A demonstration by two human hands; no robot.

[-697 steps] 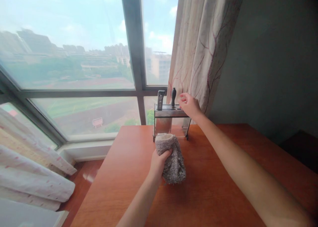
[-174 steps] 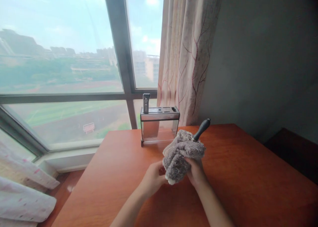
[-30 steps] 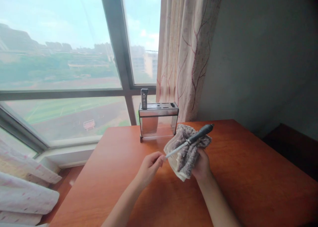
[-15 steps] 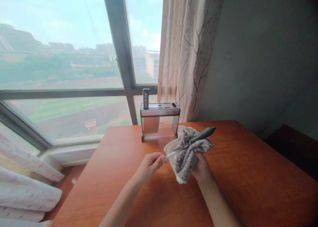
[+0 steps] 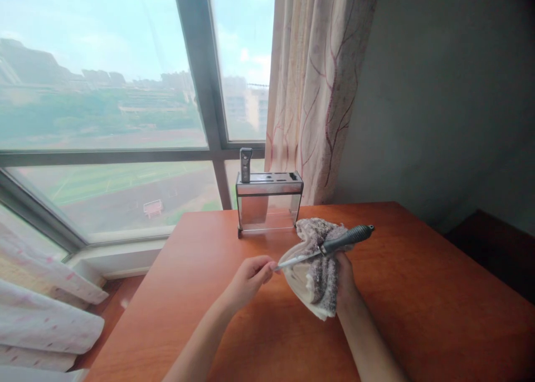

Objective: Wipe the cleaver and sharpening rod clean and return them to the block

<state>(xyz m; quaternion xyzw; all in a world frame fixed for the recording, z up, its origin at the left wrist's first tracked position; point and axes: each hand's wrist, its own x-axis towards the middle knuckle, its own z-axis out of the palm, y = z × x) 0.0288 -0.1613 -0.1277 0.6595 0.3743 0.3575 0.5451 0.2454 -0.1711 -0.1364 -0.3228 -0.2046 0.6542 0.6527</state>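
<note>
My left hand (image 5: 249, 276) pinches the tip of a thin steel rod with a dark grey handle (image 5: 346, 238), a sharpening steel held level above the table. My right hand (image 5: 343, 279) is wrapped in a fluffy grey cloth (image 5: 317, 267) that lies under and around the rod near its handle. Behind them stands a metal and clear-plastic knife block (image 5: 268, 203), with one grey-handled knife (image 5: 246, 164) upright in its left slot.
The orange-brown wooden table (image 5: 418, 293) stretches out to the right and front. A large window (image 5: 104, 92) fills the left, with a patterned curtain (image 5: 321, 86) behind the block. White fabric (image 5: 45, 320) hangs low at the left, beyond the table's edge.
The rod has tilted flatter and its handle has shifted right. The cloth has slid along the rod toward the handle with my right hand. My left hand stays on the tip.
</note>
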